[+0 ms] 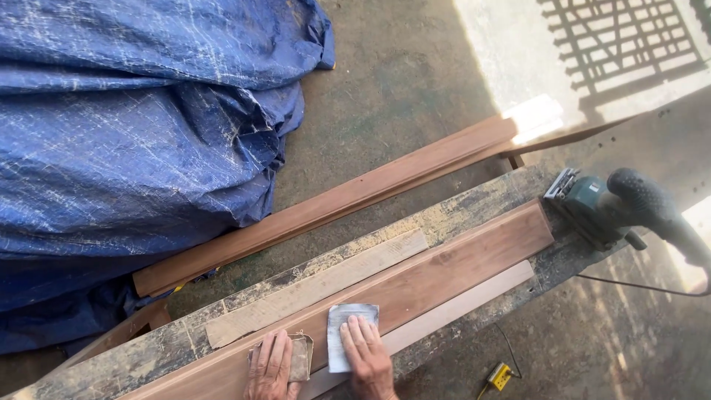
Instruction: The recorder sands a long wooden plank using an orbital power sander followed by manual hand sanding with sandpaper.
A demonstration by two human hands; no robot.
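My right hand (368,358) lies flat on a grey sheet of sandpaper (342,326), pressing it onto a long reddish-brown wooden board (459,255). My left hand (269,366) rests flat beside it on a smaller worn piece of sandpaper (303,354) lying on the same board. The board runs diagonally along a rough, paint-stained workbench (474,204). A pale wooden strip (326,285) lies alongside the board on its far side, and a thinner light strip (474,296) lies on its near side.
A green and black electric sander (618,207) sits at the bench's right end, its cable trailing down. Another long brown board (333,204) lies on the concrete floor behind the bench. A blue tarpaulin (141,118) covers a large heap at left. A small yellow object (501,375) lies on the floor.
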